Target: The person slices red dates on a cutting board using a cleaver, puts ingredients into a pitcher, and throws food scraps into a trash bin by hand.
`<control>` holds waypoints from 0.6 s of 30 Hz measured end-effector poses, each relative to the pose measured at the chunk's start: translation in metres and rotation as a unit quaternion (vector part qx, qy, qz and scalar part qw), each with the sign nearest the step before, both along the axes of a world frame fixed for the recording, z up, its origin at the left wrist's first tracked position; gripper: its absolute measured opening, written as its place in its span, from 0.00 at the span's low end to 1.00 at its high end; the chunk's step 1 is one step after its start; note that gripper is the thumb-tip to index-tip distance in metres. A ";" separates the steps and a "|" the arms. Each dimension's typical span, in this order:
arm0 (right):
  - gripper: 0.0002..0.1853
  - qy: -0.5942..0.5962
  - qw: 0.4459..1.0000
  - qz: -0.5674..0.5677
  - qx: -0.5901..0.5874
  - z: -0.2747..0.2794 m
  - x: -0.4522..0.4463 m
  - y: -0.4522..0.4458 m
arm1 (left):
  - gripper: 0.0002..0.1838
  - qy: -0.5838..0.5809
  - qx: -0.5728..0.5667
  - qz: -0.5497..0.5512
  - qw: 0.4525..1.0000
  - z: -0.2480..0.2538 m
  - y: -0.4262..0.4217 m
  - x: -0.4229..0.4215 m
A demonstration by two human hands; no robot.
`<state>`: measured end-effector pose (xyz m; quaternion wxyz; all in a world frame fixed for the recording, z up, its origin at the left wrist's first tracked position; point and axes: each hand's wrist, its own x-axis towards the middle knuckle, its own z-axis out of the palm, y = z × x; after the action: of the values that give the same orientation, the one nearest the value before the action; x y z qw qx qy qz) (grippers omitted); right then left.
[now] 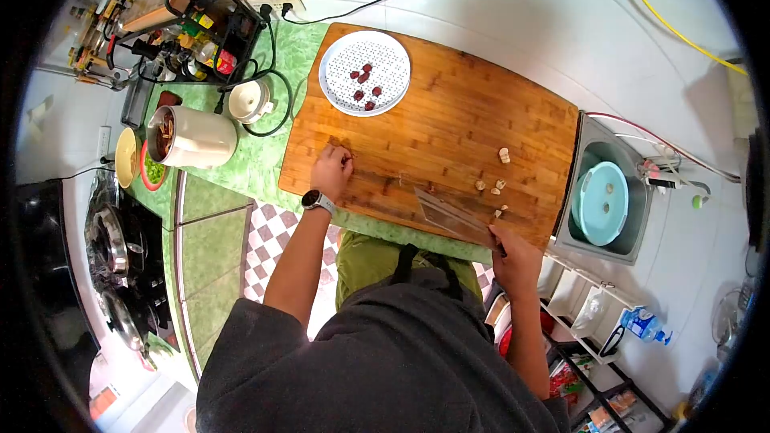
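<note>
My right hand (515, 255) is wrapped round the handle of a kitchen cleaver (453, 216). The broad blade points left, low over the front part of a wooden cutting board (449, 104). My left hand (331, 170), with a watch on the wrist, rests at the board's left side with its fingers curled in; whatever they may hold is hidden. Pale garlic cloves (504, 155) and small pieces (480, 185) lie right of the blade. At the board's back left stands a round white perforated tray (337, 48) bearing several dark red, wrinkled pieces (364, 77).
Right of the board is a metal sink (634, 240) with a turquoise basin (589, 220). On the left counter stand a cream pot (204, 138), a white lid-like part (249, 101) with a black cord, bowls and a bottle rack (228, 28). A stove (148, 273) is at far left.
</note>
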<state>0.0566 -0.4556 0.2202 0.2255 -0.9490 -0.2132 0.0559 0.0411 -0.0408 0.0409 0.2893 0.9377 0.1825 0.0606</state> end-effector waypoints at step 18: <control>0.12 -0.005 1.000 0.000 -0.003 -0.001 -0.003 -0.009 | 0.13 -0.025 -0.045 0.036 0.998 -0.001 -0.007 -0.005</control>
<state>0.0537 -0.4648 0.2192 0.2216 -0.9498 -0.2146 0.0518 0.0363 -0.0477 0.0402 0.3336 0.9146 0.2118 0.0857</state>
